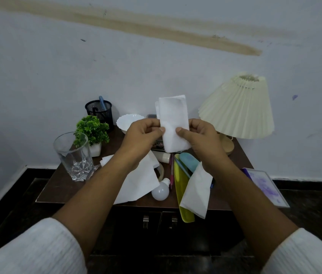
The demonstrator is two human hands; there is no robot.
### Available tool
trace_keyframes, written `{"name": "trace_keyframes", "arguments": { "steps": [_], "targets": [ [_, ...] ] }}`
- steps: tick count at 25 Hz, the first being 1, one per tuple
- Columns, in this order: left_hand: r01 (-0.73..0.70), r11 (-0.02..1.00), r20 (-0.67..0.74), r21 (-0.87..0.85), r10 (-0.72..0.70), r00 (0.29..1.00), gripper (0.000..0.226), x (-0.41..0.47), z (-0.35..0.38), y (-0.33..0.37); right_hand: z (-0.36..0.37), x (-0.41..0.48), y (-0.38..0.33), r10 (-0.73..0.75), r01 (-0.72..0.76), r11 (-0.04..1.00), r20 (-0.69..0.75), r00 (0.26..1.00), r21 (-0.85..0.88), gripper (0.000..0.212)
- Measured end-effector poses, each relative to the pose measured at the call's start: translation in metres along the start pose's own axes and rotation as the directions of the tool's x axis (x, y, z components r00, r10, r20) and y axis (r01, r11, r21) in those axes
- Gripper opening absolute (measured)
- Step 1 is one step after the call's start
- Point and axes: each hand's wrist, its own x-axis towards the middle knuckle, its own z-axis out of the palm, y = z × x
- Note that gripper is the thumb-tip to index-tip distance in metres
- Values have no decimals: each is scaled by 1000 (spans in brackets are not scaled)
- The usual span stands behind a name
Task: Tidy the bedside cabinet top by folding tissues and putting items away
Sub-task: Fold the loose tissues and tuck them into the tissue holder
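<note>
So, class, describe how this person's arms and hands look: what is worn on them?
The left hand and right hand are bare: no rings, watch or gloves visible. The left sleeve and right sleeve are white ribbed knit, ending near the elbows.

The held tissue hides most of a grey object behind it.

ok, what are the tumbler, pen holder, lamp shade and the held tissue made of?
Tumbler: clear glass, see-through, cut pattern at base.
Pen holder: black mesh, likely metal, matte.
Lamp shade: cream, pleated, matte; fabric or paper, unclear.
Tissue: thin white paper, soft creases.
</note>
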Motion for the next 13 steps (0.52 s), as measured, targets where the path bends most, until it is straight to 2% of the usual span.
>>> {"name": "trace_keyframes", "arguments": {
  "steps": [5,7,9,12,13],
  "targets": [
    [-83,995,-19,56,84,996,7,1,-5,5,-4,2,-3,45,-44,999,26,999,-26,25],
    [-90,994,-36,63,92,995,17,2,-4,5,-2,4,-4,43,-43,999,29,999,-10,27],
    [-102,995,-45,16,102,994,27,4,-4,6,2,6,-7,27,-27,1000,9,1000,-9,26],
    [-130,990,-11,-62,130,992,13,8,-6,7,7,13,-13,7,-7,1000,-19,1000,-6,26],
    [-131,990,4,-53,132,991,18,10,-8,7,9,16,-15,0,0,1000,-20,1000,-12,25]
  ]
}}
